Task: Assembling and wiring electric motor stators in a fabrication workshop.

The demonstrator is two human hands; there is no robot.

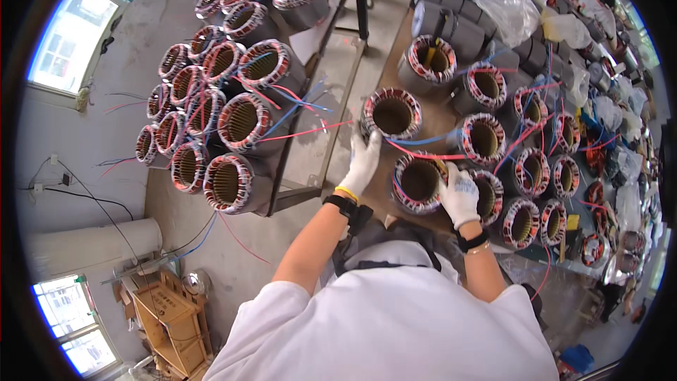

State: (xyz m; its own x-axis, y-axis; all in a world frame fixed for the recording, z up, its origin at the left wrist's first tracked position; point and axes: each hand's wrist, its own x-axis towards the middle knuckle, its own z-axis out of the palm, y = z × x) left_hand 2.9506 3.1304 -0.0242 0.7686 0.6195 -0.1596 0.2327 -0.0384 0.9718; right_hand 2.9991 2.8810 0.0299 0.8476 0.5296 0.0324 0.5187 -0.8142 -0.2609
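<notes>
My left hand (364, 164), in a white glove with a yellow cuff, reaches to the near left edge of a grey motor stator (415, 114) and closes on its rim. My right hand (460, 196), also gloved, is at the right rim of a nearer stator (399, 194). Its fingers are bent around something small and yellowish-brown that I cannot make out. A pink wire (416, 154) runs between the two hands, just above the nearer stator. Both stators stand upright, with laced windings around their open bores.
More stators (484, 138) with pink and blue leads crowd the workbench to the right. A second table on the left bears many others (243, 121). Clear plastic bags (513, 10) and grey cylinders lie at the far right. A wooden cabinet (166, 310) stands at lower left.
</notes>
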